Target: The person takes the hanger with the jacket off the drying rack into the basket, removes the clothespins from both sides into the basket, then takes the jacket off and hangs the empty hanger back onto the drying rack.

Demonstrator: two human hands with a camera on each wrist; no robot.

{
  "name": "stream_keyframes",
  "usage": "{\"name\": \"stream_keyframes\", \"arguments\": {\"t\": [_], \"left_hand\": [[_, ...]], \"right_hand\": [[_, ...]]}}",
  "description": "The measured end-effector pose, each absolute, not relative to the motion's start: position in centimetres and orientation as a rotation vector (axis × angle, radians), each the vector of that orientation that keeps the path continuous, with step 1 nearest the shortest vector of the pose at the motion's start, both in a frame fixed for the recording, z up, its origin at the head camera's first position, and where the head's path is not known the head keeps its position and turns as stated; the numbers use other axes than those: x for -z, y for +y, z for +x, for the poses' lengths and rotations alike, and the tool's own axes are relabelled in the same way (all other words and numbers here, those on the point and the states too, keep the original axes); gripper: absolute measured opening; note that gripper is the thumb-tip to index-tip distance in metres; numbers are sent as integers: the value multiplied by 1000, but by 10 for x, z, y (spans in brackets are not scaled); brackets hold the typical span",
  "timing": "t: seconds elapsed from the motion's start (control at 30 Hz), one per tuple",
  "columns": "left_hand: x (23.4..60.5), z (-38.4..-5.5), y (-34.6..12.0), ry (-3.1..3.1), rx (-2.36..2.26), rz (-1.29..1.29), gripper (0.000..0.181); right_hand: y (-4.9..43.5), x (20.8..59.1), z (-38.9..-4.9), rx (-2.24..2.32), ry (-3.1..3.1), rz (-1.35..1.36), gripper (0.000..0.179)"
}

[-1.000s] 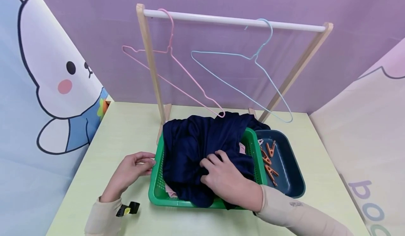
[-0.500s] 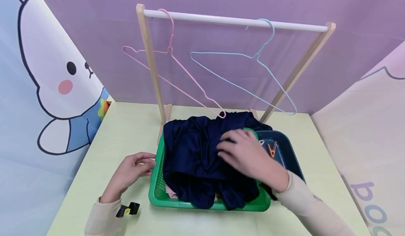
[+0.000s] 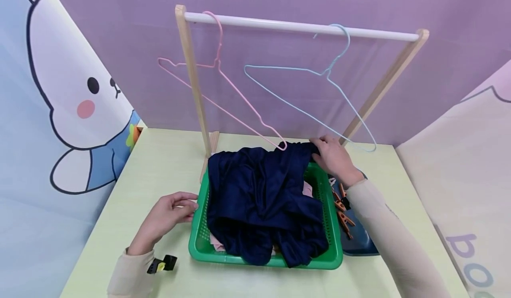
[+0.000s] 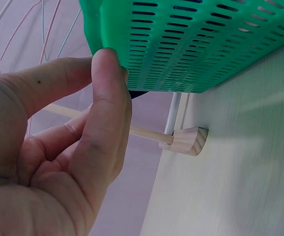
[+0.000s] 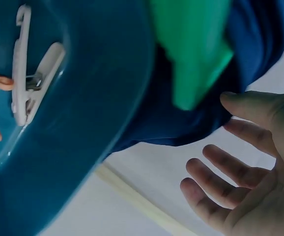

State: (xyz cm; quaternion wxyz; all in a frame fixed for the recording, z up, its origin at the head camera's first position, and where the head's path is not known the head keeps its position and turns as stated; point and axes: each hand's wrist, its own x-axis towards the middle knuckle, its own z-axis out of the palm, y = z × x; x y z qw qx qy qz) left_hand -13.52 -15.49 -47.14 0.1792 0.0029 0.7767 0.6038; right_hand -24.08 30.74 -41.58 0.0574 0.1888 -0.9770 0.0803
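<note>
A navy blue garment [image 3: 263, 196] lies bunched over a green plastic basket [image 3: 333, 253], partly covering its rims; its kind cannot be told. My left hand [image 3: 165, 213] is at the basket's left rim, its fingertips touching the outer side; in the left wrist view the thumb and fingers [image 4: 105, 98] are close together there. At the far right corner, my right hand [image 3: 335, 158] pinches the garment's edge between thumb and index finger, while its other fingers [image 5: 213, 182] spread loosely below. Folds of the garment hide parts of the pink cloth [image 3: 307, 189] underneath.
Behind the basket stands a wooden rack with a white rod [image 3: 295, 25], carrying a pink hanger [image 3: 239, 95] and a light blue hanger [image 3: 293, 105]. A dark blue tray [image 3: 359, 240] on the right holds several orange clothespins [image 3: 344, 222] and a white clothespin [image 5: 31, 78].
My right hand has let go of the garment's middle, moved right and away from me, and taken its edge at the far right corner. My left hand stays at the basket rim.
</note>
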Motion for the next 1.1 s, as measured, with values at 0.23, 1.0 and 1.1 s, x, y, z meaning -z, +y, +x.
{"name": "stream_keyframes", "arguments": {"t": [0.23, 1.0, 1.1], "left_hand": [[472, -135, -154, 2191, -1708, 9, 35], [474, -133, -156, 2159, -1734, 16, 40], [474, -134, -155, 2161, -1735, 7, 39]], "right_hand": [[314, 421, -254, -318, -2956, 545, 26], [270, 371, -182, -489, -2448, 731, 17], [262, 355, -167, -506, -2366, 785, 20]]}}
